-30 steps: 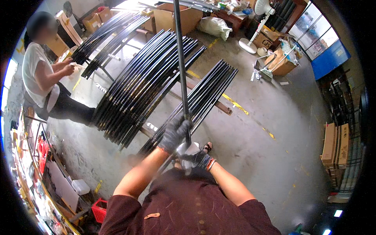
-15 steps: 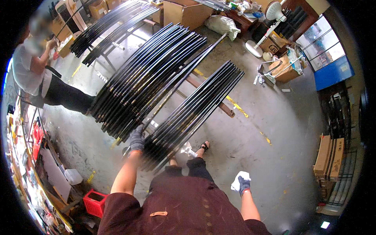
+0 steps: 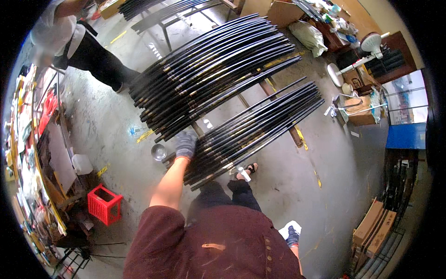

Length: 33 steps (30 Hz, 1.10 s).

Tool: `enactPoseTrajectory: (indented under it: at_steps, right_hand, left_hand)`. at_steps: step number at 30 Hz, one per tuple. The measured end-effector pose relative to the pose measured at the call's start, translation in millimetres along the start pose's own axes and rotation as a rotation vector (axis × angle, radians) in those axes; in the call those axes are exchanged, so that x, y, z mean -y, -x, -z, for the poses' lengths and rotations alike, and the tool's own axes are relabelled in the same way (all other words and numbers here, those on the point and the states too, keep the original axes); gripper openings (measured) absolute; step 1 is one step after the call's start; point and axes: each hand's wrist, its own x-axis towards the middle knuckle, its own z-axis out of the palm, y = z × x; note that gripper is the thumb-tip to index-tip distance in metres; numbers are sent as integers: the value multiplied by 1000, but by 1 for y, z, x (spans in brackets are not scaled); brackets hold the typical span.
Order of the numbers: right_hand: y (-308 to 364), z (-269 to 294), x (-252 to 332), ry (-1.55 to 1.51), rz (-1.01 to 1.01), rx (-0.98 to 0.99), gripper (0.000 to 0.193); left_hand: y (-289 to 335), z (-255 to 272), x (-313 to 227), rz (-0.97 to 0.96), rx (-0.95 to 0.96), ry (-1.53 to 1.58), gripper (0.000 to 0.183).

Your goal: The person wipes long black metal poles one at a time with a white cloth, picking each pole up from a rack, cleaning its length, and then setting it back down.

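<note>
A smaller row of long black rods (image 3: 260,125) lies slanting in front of me, on a rack. My left hand (image 3: 186,144), in a grey knit glove, is closed round the near end of a rod (image 3: 278,94) at this row's far edge; the fingers are slightly blurred. Beyond a narrow gap lies a larger row of black rods (image 3: 209,65), several with brownish marks. At my right side, low in the picture, my gloved right hand (image 3: 292,237) is closed on a crumpled white cloth (image 3: 283,231).
A person (image 3: 88,51) stands at the far left beside the large row. A round metal tin (image 3: 159,152) is near my left hand. A red plastic crate (image 3: 105,204) and a cluttered shelf (image 3: 35,162) are to the left. A white fan (image 3: 355,60) and cardboard boxes (image 3: 374,228) are to the right.
The view has turned and shifted. My left hand has brought the rod from beside the large row over to the small row. My right hand, still holding the cloth, is lower in the picture.
</note>
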Motion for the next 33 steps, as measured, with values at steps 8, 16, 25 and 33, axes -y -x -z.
enactPoseTrajectory:
  at_steps: [8, 16, 25, 33]
  right_hand:
    - [-35, -1, -17, -225, -92, -47, 27]
    - [-51, -38, 50, -515, 48, 38, 27]
    - [-59, -117, 149, -335, 350, 231, 37]
    - [14, -269, 279, -843, 304, 578, 27]
  left_hand:
    - [-5, 42, 79, 471, 57, -10, 41]
    - [-4, 55, 76, 372, 275, -135, 38]
    - [36, 99, 61, -201, 173, 50, 19]
    - [63, 167, -178, -765, 180, 9, 10]
